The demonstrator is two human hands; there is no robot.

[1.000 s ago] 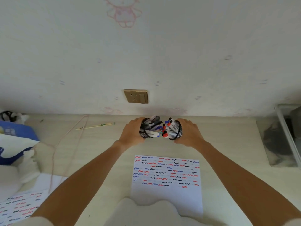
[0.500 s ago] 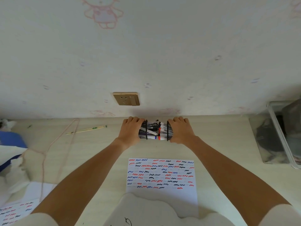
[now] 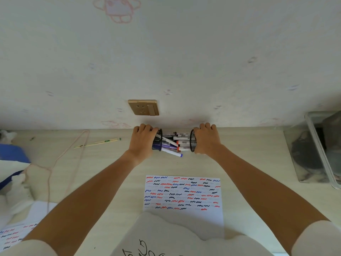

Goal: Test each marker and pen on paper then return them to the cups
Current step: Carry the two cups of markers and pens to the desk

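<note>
My left hand and right hand each clasp a tipped cup; pens lie left-right between the mouths, probably spilling.

You have two black mesh cups tipped on their sides near the wall, mouths facing: left cup, right cup. Markers and pens spill between them onto the desk. The squiggle-covered paper lies flat, nearer you.
</note>
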